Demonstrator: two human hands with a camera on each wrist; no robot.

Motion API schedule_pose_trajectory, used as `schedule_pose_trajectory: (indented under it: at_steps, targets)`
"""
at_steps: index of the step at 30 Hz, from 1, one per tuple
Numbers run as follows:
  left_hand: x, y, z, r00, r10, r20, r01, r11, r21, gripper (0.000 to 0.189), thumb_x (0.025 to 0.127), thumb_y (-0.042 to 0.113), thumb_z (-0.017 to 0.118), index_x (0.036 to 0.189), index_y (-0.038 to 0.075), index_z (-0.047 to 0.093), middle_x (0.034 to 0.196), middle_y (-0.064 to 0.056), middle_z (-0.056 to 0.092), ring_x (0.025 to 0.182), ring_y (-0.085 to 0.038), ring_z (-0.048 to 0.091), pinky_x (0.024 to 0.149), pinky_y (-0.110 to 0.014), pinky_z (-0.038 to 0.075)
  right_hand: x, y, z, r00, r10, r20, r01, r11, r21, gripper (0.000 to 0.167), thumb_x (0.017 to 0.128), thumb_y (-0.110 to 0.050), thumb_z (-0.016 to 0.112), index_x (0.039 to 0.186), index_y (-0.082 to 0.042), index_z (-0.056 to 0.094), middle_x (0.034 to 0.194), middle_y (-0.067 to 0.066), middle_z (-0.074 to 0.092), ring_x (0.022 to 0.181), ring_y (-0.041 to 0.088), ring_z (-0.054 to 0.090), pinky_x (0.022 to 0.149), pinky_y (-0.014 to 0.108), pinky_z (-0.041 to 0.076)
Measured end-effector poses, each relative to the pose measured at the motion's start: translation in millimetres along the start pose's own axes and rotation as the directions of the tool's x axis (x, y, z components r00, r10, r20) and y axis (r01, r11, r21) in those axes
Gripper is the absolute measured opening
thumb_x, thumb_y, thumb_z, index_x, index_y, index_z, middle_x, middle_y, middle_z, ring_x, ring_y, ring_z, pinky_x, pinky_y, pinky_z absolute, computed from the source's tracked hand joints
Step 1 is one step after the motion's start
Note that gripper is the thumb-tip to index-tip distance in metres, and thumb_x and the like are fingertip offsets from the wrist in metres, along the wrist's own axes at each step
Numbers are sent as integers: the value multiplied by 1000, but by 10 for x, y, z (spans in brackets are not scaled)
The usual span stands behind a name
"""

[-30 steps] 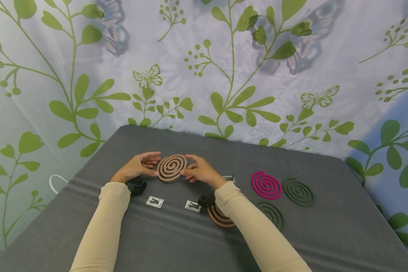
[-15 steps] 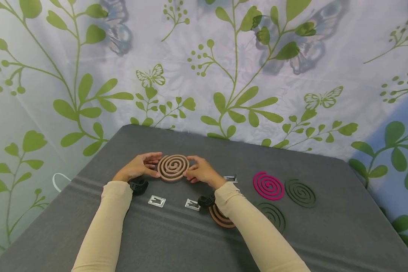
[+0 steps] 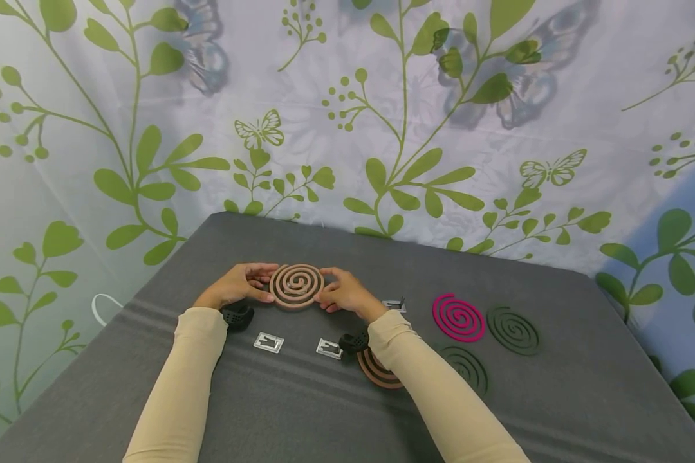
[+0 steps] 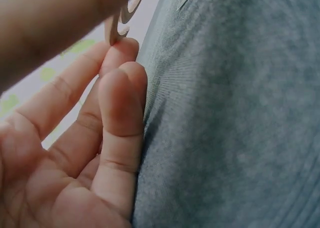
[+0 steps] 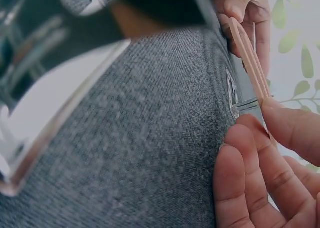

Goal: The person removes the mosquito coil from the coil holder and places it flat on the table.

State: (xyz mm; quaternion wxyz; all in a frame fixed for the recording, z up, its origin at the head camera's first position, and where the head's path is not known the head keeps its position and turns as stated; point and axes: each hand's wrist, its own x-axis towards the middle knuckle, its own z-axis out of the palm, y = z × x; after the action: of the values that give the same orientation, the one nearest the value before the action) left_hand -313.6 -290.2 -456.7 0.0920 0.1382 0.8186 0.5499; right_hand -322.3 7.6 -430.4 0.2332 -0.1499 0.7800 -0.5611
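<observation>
Both hands pinch opposite edges of a brown mosquito coil [image 3: 292, 304], the left hand [image 3: 243, 285] on its left rim and the right hand [image 3: 347, 294] on its right. In the right wrist view the coil [image 5: 248, 58] appears nearly edge-on, close above a metal coil stand [image 5: 233, 93] whose thin prong points up toward it. Thumb and fingers of the right hand [image 5: 275, 168] grip the near edge. The left wrist view shows the left hand [image 4: 100, 133] with fingertips at the rim of the coil [image 4: 114, 28], largely hidden by the thumb.
Metal stands lie nearer the body, one at left [image 3: 269, 342] and one by the right wristband [image 3: 353, 341]. Another stand [image 3: 395, 305] is right of the hand. A second brown coil [image 3: 376, 373], a pink coil [image 3: 459, 317] and green coils [image 3: 512, 330] lie rightward, partly under the arm.
The brown coil was tilted a second ago and now lies more level between the hands. The whole head view has shifted slightly; both hands keep their grip.
</observation>
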Motion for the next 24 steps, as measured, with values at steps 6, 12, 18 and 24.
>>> schedule_pose_trajectory:
  at_steps: [6, 12, 18, 24]
  targets:
    - [-3, -5, -10, 1000, 15, -13, -15, 1000, -6, 79, 87, -3, 89, 155, -11, 50, 143, -31, 62, 114, -17, 63, 92, -23, 53, -16, -12, -26, 1000, 0, 4, -1, 1000, 23, 69, 103, 3, 71, 165, -2, 40, 108, 18, 75, 75, 15, 68, 71, 28, 61]
    - [-9, -5, -3, 1000, 21, -19, -22, 999, -40, 79, 87, -3, 90, 155, -11, 50, 144, -30, 62, 113, -13, 63, 93, -22, 53, -42, -25, -48, 1000, -9, 8, 9, 999, 31, 69, 103, 3, 71, 165, -1, 39, 111, 19, 76, 76, 14, 69, 72, 29, 62]
    - [-16, 1, -8, 999, 31, -11, -31, 996, -81, 80, 88, -3, 89, 156, -11, 48, 142, -28, 63, 109, -7, 64, 91, -22, 54, -61, -42, -77, 999, -52, 12, 51, 997, 53, 69, 102, 4, 71, 164, 1, 40, 107, 18, 76, 75, 14, 69, 70, 29, 61]
    - [-15, 44, -17, 999, 51, -7, -51, 993, -105, 79, 90, -4, 87, 158, -10, 47, 138, -30, 65, 108, -7, 67, 90, -25, 57, -84, -70, -117, 996, -88, -1, 88, 995, 47, 70, 102, 2, 73, 164, -2, 41, 108, 17, 77, 77, 15, 70, 72, 30, 61]
